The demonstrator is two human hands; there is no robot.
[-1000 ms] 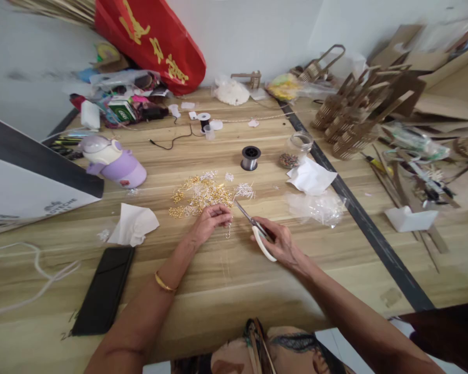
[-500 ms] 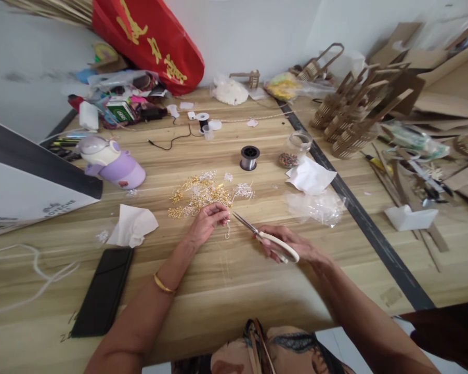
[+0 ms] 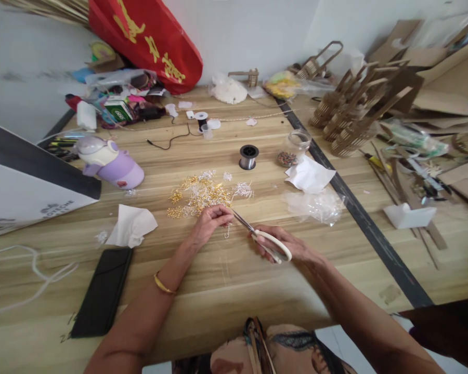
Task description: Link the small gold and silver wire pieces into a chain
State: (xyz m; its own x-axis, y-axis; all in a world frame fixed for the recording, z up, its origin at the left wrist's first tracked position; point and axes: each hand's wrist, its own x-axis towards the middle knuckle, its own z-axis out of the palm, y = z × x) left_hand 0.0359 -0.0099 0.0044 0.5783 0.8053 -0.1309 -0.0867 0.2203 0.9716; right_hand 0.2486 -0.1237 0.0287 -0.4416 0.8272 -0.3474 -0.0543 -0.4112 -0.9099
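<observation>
My left hand (image 3: pixel 211 224) is closed in a pinch on a small silvery piece with a hook-shaped end, an earring hook by its look (image 3: pixel 226 234), which dangles below the fingertips. My right hand (image 3: pixel 277 242) grips a pair of scissors (image 3: pixel 275 245) with cream handles. The scissor tips point left and reach the fingertips of my left hand; whether they touch the piece is too small to tell. Just beyond my left hand lies a loose pile of gold and silver jewelry findings (image 3: pixel 205 195), with silvery pins (image 3: pixel 243 190) at its right.
A spool of clear thread (image 3: pixel 248 157), a glass jar of beads (image 3: pixel 295 148), white paper (image 3: pixel 310 174) and a plastic bag (image 3: pixel 315 206) lie beyond my right hand. At left are a black phone (image 3: pixel 102 293), crumpled tissue (image 3: pixel 132 226) and a purple bottle (image 3: pixel 119 166). Small woven baskets (image 3: pixel 347 124) stand back right.
The scissors and my right hand have shifted slightly left, bringing the blade tips up to the fingers of my left hand. My left hand keeps its pinch, almost still.
</observation>
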